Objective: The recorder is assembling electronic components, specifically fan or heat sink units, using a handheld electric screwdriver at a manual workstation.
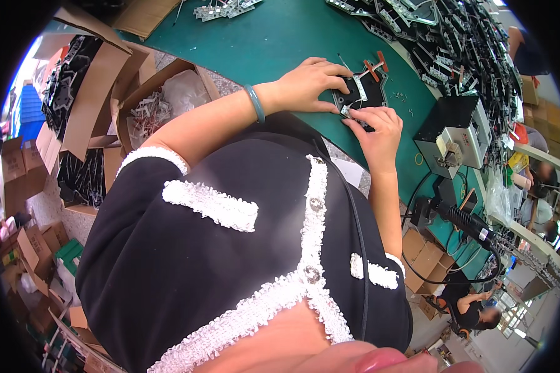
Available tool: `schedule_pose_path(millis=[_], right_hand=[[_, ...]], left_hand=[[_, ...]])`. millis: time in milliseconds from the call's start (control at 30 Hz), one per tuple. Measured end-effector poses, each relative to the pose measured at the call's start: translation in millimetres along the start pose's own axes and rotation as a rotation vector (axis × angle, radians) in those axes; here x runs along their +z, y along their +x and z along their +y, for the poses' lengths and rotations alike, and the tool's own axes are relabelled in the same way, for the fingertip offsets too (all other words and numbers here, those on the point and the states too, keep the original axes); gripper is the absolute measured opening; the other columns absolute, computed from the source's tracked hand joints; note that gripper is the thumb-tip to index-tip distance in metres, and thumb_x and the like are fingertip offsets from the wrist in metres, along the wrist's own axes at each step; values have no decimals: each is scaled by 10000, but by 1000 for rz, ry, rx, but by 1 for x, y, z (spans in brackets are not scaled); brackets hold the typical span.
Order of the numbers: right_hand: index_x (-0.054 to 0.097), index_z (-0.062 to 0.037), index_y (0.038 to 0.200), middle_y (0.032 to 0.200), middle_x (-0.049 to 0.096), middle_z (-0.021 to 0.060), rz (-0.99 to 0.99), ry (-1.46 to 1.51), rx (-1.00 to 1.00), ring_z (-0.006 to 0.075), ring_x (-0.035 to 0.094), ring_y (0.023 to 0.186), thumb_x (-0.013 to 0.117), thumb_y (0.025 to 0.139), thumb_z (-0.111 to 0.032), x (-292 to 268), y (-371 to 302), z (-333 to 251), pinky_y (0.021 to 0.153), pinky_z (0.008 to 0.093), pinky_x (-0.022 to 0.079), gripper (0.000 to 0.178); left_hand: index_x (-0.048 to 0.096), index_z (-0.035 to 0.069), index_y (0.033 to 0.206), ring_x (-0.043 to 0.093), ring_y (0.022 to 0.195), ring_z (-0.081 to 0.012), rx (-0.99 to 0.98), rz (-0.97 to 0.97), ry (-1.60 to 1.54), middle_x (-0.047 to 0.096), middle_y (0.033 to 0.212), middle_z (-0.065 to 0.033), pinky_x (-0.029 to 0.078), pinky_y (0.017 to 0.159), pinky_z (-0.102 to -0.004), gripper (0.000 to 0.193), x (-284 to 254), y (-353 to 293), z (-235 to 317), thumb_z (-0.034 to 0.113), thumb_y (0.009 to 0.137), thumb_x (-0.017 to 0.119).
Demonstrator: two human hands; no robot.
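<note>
A flat black panel [374, 91] with a pale metal frame lies on the green table near its front edge. A white strip [359, 90] with a thin light wire runs across it. My left hand [310, 86] grips the panel's left side, fingertips at its upper edge and thumb at its lower left corner. My right hand [379, 127] is closed at the panel's near edge, with thumb and fingers pinching a small white connector-like piece [345, 110]. Its exact shape is partly hidden by the fingers. An orange-handled tool [376, 65] rests across the panel's far side.
Several black panels [454, 50] are heaped at the far right. A black-and-silver box device [457, 133] stands right of my right hand, small screws [401, 97] nearby. White strips [224, 9] lie at the back. An open carton [137, 118] stands left of the table.
</note>
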State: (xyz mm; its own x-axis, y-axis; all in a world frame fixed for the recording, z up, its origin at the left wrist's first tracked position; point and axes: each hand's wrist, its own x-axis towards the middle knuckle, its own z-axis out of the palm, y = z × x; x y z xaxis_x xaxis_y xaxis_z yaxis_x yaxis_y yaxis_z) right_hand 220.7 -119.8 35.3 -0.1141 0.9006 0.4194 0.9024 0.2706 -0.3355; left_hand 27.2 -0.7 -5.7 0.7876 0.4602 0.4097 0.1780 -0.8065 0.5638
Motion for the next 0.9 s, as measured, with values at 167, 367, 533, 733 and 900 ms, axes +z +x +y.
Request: schedule_pose_path(millis=[167, 367, 533, 733, 900], right_hand=[[745, -165, 826, 834, 687, -46, -62, -125, -58, 173, 591, 875, 797, 684, -221, -8, 6, -4, 852, 342, 395, 161], [741, -160, 843, 824, 675, -52, -121, -218, -180, 167, 583, 853, 760, 722, -191, -16, 14, -11, 913, 369, 392, 127], [736, -153, 821, 785, 660, -41, -180, -285, -198, 172, 580, 840, 751, 717, -175, -17, 19, -15, 963, 391, 384, 107], [738, -146, 803, 749, 652, -24, -306, -252, -200, 185, 581, 826, 767, 691, -160, -22, 33, -12, 962, 406, 389, 117], [745, -144, 823, 759, 655, -15, -275, -70, -104, 190, 581, 821, 788, 669, -149, -21, 30, 0, 935, 387, 396, 160]], left_hand=[[652, 132, 1071, 514, 1193, -284, 42, 43, 44, 530, 1330, -78, 316, 1080, -457, 391, 1, -1, 0, 302, 738, 767], [649, 128, 1067, 503, 1220, -275, 31, 33, 58, 526, 1335, -78, 314, 1088, -462, 380, -1, -1, 2, 318, 755, 754], [629, 149, 1111, 456, 1277, -258, 7, -2, 30, 513, 1363, -84, 275, 1106, -496, 392, -2, 0, 3, 245, 753, 757], [628, 145, 1107, 458, 1276, -255, -8, -15, 42, 514, 1365, -77, 277, 1105, -493, 395, -2, -1, 4, 254, 749, 755], [628, 149, 1103, 458, 1276, -258, 2, -19, 42, 511, 1369, -73, 275, 1103, -484, 394, -2, 1, 3, 261, 748, 754]])
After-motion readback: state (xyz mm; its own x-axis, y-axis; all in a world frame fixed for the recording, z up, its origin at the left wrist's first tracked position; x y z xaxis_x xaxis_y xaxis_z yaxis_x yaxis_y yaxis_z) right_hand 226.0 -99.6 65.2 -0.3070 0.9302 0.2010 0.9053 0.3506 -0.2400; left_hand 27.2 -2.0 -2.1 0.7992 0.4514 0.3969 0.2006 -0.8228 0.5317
